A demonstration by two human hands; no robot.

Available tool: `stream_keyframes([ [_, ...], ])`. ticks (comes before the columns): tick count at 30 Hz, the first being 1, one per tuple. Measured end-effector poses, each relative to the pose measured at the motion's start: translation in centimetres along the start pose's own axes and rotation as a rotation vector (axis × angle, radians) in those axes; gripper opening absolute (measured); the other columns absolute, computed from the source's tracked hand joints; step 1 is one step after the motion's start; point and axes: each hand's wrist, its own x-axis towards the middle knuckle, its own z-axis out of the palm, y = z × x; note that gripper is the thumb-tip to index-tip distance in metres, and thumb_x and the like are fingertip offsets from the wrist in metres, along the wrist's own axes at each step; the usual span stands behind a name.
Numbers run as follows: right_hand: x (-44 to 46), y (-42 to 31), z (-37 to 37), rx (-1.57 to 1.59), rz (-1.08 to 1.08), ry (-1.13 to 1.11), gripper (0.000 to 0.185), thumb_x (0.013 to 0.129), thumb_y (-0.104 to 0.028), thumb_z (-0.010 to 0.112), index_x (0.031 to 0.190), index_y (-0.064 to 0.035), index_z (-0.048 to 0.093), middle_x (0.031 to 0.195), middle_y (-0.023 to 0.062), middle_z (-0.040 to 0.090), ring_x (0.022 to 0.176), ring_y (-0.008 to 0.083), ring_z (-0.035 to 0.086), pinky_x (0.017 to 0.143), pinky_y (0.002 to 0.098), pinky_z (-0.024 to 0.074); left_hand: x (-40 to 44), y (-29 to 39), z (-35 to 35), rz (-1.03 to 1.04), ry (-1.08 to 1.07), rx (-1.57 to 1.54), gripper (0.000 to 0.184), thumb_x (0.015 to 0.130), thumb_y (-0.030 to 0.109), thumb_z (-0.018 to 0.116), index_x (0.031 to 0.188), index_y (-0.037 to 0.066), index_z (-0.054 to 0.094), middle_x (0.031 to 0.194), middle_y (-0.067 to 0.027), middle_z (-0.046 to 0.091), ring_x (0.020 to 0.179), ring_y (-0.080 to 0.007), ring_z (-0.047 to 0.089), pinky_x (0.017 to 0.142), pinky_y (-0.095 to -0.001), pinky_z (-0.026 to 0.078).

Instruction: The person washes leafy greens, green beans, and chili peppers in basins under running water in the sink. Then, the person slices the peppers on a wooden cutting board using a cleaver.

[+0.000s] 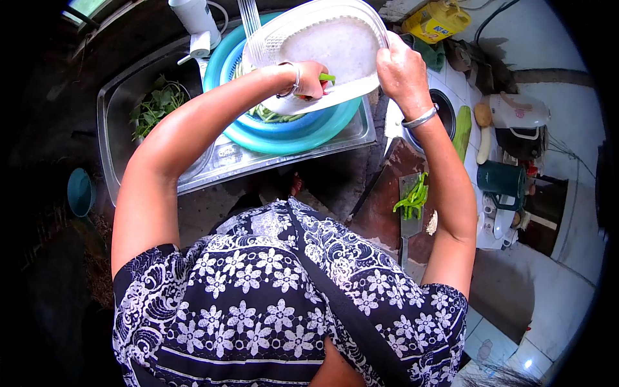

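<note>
My right hand grips the rim of a white oval plastic basket, which is tilted above a large teal basin. Closed fingers of my left hand hold a bright green chili at the basket's near side; its other end is hidden in the hand. Inside the basin sits a blue colander with cut green pieces that look like beans. The basket covers much of them.
Leafy greens lie in the steel sink at left. A white jug stands behind. Green chilies rest on a flat metal blade at right. A dark green mug and a yellow container stand on the tiled counter.
</note>
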Motion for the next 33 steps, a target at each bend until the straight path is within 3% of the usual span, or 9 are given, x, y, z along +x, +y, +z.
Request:
stream_keyframes([
  [7, -0.2, -0.6, -0.1, -0.036, 0.007, 0.012, 0.029, 0.082, -0.014, 0.042, 0.103, -0.0007, 0.057, 0.086, 0.0253, 0.062, 0.076, 0.0441, 0.06, 0.073, 0.0502, 0.0489, 0.0, 0.3, 0.4, -0.038, 0.051, -0.03, 0.019, 0.065, 0.008, 0.06, 0.084, 0.005, 0.058, 0.074, -0.0084, 0.061, 0.067, -0.0176, 0.057, 0.06, -0.0301, 0.047],
  [15, 0.0, 0.7, 0.8, -0.118, -0.097, 0.012, 0.028, 0.083, -0.018, 0.043, 0.103, -0.0036, 0.057, 0.08, 0.0278, 0.063, 0.077, 0.0446, 0.062, 0.073, 0.0522, 0.0495, 1.2, 0.3, 0.6, -0.03, -0.002, 0.052, 0.028, 0.065, 0.008, 0.061, 0.093, 0.004, 0.06, 0.079, -0.0086, 0.062, 0.072, -0.0202, 0.059, 0.066, -0.0305, 0.049],
  [19, 0.1, -0.8, -0.3, -0.116, -0.031, 0.01, 0.027, 0.084, -0.017, 0.043, 0.103, -0.0032, 0.056, 0.08, 0.0277, 0.063, 0.077, 0.044, 0.063, 0.073, 0.0522, 0.0497, 1.1, 0.3, 0.6, -0.032, -0.018, -0.05, 0.024, 0.067, 0.006, 0.061, 0.091, 0.003, 0.058, 0.075, -0.0078, 0.06, 0.064, -0.0176, 0.058, 0.055, -0.0299, 0.048],
  [20, 0.1, -0.5, -0.2, -0.135, -0.051, 0.022, 0.027, 0.083, -0.017, 0.043, 0.103, -0.0029, 0.056, 0.079, 0.0277, 0.063, 0.077, 0.0441, 0.063, 0.072, 0.0523, 0.0498, 1.5, -0.1, 1.0, -0.004, 0.055, -0.091, 0.017, 0.068, 0.005, 0.06, 0.084, 0.004, 0.056, 0.069, -0.007, 0.057, 0.056, -0.0156, 0.056, 0.048, -0.029, 0.045],
  [25, 0.5, 0.8, 0.2, -0.214, -0.123, 0.063, 0.027, 0.083, -0.017, 0.044, 0.102, -0.0007, 0.054, 0.077, 0.0279, 0.063, 0.077, 0.0449, 0.062, 0.071, 0.0526, 0.05, 2.1, -0.2, 0.2, 0.032, 0.15, -0.179, 0.012, 0.067, 0.006, 0.062, 0.077, 0.004, 0.055, 0.063, -0.0068, 0.056, 0.051, -0.0149, 0.054, 0.045, -0.029, 0.044],
  [27, 0.6, 0.0, -0.6, -0.184, -0.06, 0.061, 0.027, 0.083, -0.017, 0.045, 0.103, -0.0004, 0.054, 0.077, 0.028, 0.063, 0.076, 0.0451, 0.062, 0.07, 0.0529, 0.05, 2.4, -0.2, -0.1, 0.031, 0.199, -0.222, 0.012, 0.067, 0.006, 0.062, 0.076, 0.004, 0.054, 0.063, -0.0069, 0.055, 0.051, -0.0145, 0.054, 0.044, -0.029, 0.043],
  [29, 1.0, -0.5, -1.2, -0.187, -0.023, 0.072, 0.029, 0.083, -0.016, 0.045, 0.107, -0.0029, 0.053, 0.078, 0.027, 0.063, 0.076, 0.045, 0.062, 0.07, 0.0531, 0.0496, 2.5, 0.2, -0.8, 0.038, 0.26, -0.454, 0.012, 0.068, 0.001, 0.06, 0.078, 0.004, 0.052, 0.063, -0.0054, 0.051, 0.053, -0.0133, 0.051, 0.044, -0.0284, 0.042],
  [32, 1.0, -1.1, -1.9, -0.24, -0.056, 0.126, 0.035, 0.083, -0.015, 0.043, 0.116, -0.008, 0.05, 0.081, 0.0256, 0.063, 0.075, 0.0457, 0.06, 0.072, 0.0534, 0.0487, 1.7, 0.3, -2.1, 0.155, 0.177, -0.832, 0.013, 0.072, -0.002, 0.059, 0.081, 0.003, 0.051, 0.068, -0.0055, 0.05, 0.056, -0.0133, 0.05, 0.048, -0.0266, 0.043],
  [33, 1.0, -0.7, -1.6, -0.27, -0.136, 0.177, 0.021, 0.078, -0.013, 0.047, 0.097, -0.0074, 0.053, 0.073, 0.0218, 0.061, 0.067, 0.0413, 0.059, 0.064, 0.0502, 0.048, 0.8, 0.6, -2.2, 0.186, 0.168, -0.933, 0.014, 0.073, -0.003, 0.059, 0.082, 0.003, 0.051, 0.069, -0.0057, 0.05, 0.058, -0.0132, 0.05, 0.049, -0.0262, 0.043],
])
